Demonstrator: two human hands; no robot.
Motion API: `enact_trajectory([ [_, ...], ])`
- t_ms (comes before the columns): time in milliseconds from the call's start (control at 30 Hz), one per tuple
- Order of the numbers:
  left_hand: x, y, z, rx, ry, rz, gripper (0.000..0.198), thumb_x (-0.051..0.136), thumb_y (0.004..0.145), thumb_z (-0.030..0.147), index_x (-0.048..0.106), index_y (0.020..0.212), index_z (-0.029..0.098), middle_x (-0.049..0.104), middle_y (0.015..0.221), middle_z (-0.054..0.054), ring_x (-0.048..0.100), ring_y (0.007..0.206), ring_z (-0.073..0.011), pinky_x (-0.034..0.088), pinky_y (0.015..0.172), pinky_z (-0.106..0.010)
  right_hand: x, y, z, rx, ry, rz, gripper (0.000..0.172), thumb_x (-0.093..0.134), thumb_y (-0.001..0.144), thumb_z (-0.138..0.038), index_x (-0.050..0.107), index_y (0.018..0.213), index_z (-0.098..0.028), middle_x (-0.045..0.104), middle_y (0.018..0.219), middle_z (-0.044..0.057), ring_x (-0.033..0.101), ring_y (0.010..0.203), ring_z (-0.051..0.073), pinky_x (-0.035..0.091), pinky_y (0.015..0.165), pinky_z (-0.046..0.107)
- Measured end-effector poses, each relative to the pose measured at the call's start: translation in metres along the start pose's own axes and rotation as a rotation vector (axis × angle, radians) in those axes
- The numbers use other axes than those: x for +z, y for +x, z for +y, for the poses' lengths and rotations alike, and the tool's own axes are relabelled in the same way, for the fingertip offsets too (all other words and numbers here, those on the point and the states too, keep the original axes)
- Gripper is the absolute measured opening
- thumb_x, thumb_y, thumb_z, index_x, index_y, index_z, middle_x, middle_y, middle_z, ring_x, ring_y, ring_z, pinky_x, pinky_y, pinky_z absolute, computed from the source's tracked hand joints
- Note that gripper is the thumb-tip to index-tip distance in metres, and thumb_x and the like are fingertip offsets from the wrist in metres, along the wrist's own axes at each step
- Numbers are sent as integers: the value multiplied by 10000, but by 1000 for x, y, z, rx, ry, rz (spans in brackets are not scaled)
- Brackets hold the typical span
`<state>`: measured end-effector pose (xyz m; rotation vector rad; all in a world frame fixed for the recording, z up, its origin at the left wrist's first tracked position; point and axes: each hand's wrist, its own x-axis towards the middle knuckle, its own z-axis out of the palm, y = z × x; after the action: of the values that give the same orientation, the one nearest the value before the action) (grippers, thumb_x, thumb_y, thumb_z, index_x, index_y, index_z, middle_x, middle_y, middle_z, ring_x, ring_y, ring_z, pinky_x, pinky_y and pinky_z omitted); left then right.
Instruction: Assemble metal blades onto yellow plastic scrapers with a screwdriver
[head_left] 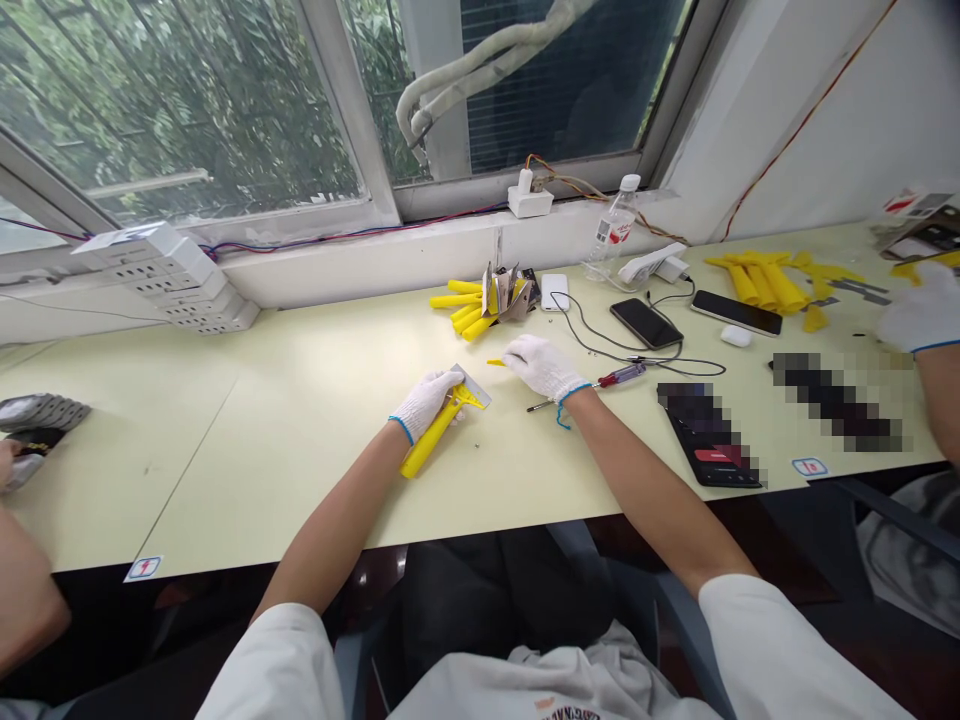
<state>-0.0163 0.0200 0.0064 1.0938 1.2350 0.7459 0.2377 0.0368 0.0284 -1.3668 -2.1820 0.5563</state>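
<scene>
My left hand [426, 402], in a white glove with a blue cuff, is closed around a yellow-handled scraper [427, 442]. The scraper's flat metal blade points away to the upper right. A little further right, my gloved right hand [541, 366] pinches a small yellow plastic piece [495, 362], apart from the scraper. Beneath my right wrist lies a screwdriver [621, 376] with a red and clear handle, its shaft partly covered. Behind both hands is a pile of yellow scrapers [474, 312] with metal blades. Tiny screws [476, 445] dot the table.
Phones [646, 322], a power bank [555, 291], cables and an earbud case [736, 336] lie to the right. A bottle [616, 228] stands by the window. White boxes [180, 280] are stacked at left. Co-workers' arms show at both sides; yellow handles [761, 280] lie at far right.
</scene>
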Motion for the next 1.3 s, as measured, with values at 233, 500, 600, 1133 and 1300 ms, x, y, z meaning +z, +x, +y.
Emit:
enact_trajectory([
  [233,-4,6,-7,-14,-66,-42,288,675,953,429,636,1060,164,725,828,-68,706,551,-198,606,501,-316,5,1,-10,158,377,125,419,590,1114,-477,686,1190,-76,672,977,53,641,832,89,589,784,230],
  [500,-6,9,-11,-22,-70,-48,325,685,946,469,638,1053,165,715,838,-79,693,564,-198,609,508,-326,11,5,-14,297,673,87,341,620,1109,-383,668,1223,-65,651,915,28,594,722,39,530,654,148],
  [600,-4,9,-9,-27,-74,-34,347,694,938,479,641,1070,162,714,837,-81,692,559,-199,597,496,-319,9,5,-13,336,721,98,332,620,1110,-386,665,1192,-68,640,892,24,590,716,41,531,656,153],
  [1133,-6,13,-13,-34,-90,-65,328,656,882,402,682,1076,140,748,848,-119,687,569,-208,586,516,-321,17,-7,-30,231,690,28,330,726,1043,-353,687,1202,-67,686,887,26,577,688,42,525,665,168],
  [1300,-6,10,-10,-13,-101,-105,382,663,767,285,719,1109,126,794,953,-148,689,613,-190,573,537,-295,25,-5,-39,198,637,-36,400,802,939,-318,754,1190,-11,760,925,106,596,701,68,485,642,190],
])
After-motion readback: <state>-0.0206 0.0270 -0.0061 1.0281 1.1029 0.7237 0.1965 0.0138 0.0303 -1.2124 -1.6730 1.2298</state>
